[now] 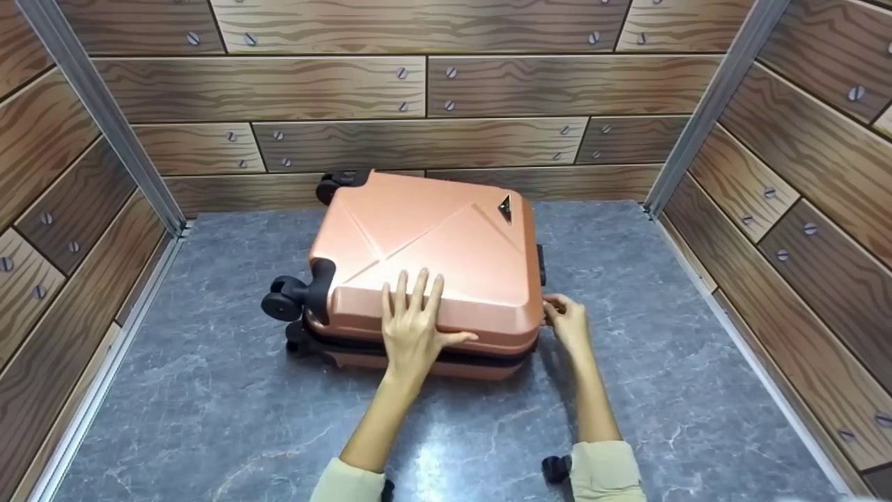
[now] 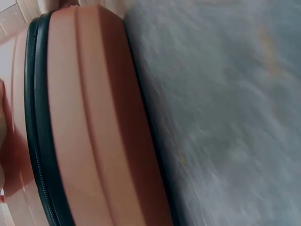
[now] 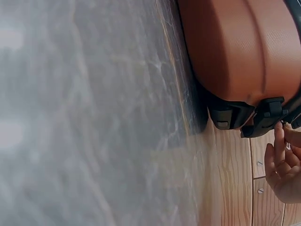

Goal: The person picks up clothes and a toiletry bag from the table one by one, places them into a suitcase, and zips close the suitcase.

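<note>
Head view: a hard-shell, rose-copper plastic suitcase (image 1: 432, 233) lies flat mid-floor, nearer the far wall, its black plastic caster wheels (image 1: 282, 300) to the left. The left hand (image 1: 412, 333) rests on its near upper edge, fingers straight and spread, gripping nothing. At the right end the right hand (image 1: 566, 322) has curled fingers; the right wrist view suggests they pinch a small shiny piece (image 3: 288, 145), perhaps a zip pull, beside a black plastic latch fitting (image 3: 268, 117), though it is too small to be sure.

The likeliest trouble is a lost pinch, since so small a piece offers little to hold. A tug from the right could also swivel the suitcase, because only a flat palm steadies it and the floor looks slick. Uneven pressure on the lid might make the black fabric zip band (image 2: 41, 117) bind, most likely at a rounded corner.

The floor is a blue-grey, marble-patterned sheet (image 1: 230, 390) with a bright glare at the near side. Walls printed with brown wood planks and screw heads (image 1: 327, 87) close off left, right and far sides, joined by grey metal corner posts (image 1: 104, 118).
</note>
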`<state>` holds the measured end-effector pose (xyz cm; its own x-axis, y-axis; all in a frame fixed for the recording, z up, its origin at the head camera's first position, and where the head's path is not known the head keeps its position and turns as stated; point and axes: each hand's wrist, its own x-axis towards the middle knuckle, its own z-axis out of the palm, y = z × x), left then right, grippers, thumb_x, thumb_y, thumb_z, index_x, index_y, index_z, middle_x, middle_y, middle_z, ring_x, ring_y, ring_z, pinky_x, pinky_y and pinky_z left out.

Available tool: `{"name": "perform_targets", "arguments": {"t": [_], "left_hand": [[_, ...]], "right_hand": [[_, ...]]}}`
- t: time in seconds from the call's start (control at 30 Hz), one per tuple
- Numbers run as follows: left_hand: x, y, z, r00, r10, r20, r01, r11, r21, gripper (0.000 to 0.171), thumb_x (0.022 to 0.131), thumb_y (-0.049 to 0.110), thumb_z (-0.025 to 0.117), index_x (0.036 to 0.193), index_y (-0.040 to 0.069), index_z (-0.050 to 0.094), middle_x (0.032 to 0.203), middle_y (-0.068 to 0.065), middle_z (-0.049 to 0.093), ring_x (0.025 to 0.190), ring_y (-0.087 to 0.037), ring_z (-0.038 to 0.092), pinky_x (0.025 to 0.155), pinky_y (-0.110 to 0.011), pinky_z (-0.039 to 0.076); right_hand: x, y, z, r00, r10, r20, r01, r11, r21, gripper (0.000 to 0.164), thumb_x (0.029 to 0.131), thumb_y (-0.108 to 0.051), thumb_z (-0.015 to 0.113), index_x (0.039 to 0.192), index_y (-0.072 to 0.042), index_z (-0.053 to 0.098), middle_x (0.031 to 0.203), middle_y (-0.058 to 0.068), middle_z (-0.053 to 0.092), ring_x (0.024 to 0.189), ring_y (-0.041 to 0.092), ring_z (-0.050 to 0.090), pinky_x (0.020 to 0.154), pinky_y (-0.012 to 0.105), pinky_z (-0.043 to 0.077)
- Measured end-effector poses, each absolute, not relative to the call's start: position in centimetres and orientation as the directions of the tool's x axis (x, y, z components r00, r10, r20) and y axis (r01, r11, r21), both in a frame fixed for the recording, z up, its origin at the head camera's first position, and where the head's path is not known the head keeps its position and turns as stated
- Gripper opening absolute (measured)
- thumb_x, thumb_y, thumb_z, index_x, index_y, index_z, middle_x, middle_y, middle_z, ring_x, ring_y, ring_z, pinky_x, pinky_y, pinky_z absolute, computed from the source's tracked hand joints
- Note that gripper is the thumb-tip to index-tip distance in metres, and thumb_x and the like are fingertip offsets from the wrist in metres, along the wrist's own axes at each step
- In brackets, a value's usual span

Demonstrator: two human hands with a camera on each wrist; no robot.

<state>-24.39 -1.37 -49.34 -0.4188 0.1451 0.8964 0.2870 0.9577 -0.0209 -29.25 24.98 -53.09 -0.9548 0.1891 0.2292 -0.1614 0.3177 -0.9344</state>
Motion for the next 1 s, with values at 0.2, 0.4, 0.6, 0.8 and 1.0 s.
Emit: {"name": "perform_targets", "arguments": {"t": [0.2, 0.4, 0.6, 0.8, 1.0], "left_hand": [[-24.5, -0.8, -49.3, -0.456, 0.137, 0.880, 0.297, 0.955, 0.005, 0.100, 0.050, 0.083, 0.052, 0.121, 0.013, 0.060, 0.128, -0.009, 0.052, 0.122, -0.035, 0.040, 0.103, -0.051, 0.024], [-23.9, -0.6, -48.9, -0.550, 0.145, 0.823, 0.347, 0.936, 0.067, 0.102, 0.052, 0.076, 0.064, 0.126, 0.008, 0.055, 0.133, -0.015, 0.046, 0.127, -0.040, 0.030, 0.104, -0.057, 0.015], [-23.4, 0.7, -48.5, -0.590, 0.179, 0.787, 0.360, 0.931, 0.058, 0.105, 0.052, 0.072, 0.069, 0.130, 0.004, 0.050, 0.137, -0.017, 0.041, 0.130, -0.035, 0.028, 0.103, -0.059, 0.013], [-23.7, 3.2, -49.3, -0.549, 0.263, 0.793, 0.470, 0.882, 0.033, 0.100, 0.060, 0.073, 0.064, 0.134, 0.009, 0.046, 0.139, -0.011, 0.040, 0.131, -0.033, 0.027, 0.103, -0.059, 0.011], [-24.1, 3.8, -49.6, -0.523, 0.219, 0.824, 0.485, 0.871, 0.076, 0.094, 0.054, 0.066, 0.071, 0.130, 0.014, 0.052, 0.135, -0.007, 0.045, 0.131, -0.029, 0.028, 0.105, -0.055, 0.013]], "right_hand": [[-29.9, 25.0, -53.5, -0.946, 0.199, 0.257, -0.183, 0.330, -0.926, 0.016, 0.085, 0.012, 0.051, 0.096, 0.020, 0.059, 0.084, 0.026, 0.063, 0.056, 0.002, 0.055, 0.055, 0.021, 0.051], [-30.2, 24.9, -53.8, -0.948, 0.200, 0.246, -0.186, 0.275, -0.943, 0.016, 0.085, 0.012, 0.052, 0.096, 0.021, 0.058, 0.083, 0.026, 0.063, 0.056, 0.002, 0.056, 0.053, 0.017, 0.050], [-30.3, 25.0, -53.9, -0.948, 0.215, 0.235, -0.151, 0.346, -0.926, 0.018, 0.085, 0.009, 0.053, 0.099, 0.018, 0.059, 0.083, 0.023, 0.063, 0.060, 0.002, 0.054, 0.054, 0.018, 0.049], [-30.5, 25.3, -54.1, -0.947, 0.219, 0.236, -0.144, 0.366, -0.919, 0.019, 0.085, 0.009, 0.052, 0.100, 0.018, 0.060, 0.088, 0.027, 0.062, 0.059, 0.002, 0.055, 0.056, 0.019, 0.050], [-30.5, 25.5, -54.0, -0.940, 0.230, 0.252, -0.167, 0.332, -0.928, 0.018, 0.085, 0.011, 0.054, 0.100, 0.019, 0.061, 0.090, 0.031, 0.062, 0.054, -0.001, 0.055, 0.055, 0.024, 0.053]]}}
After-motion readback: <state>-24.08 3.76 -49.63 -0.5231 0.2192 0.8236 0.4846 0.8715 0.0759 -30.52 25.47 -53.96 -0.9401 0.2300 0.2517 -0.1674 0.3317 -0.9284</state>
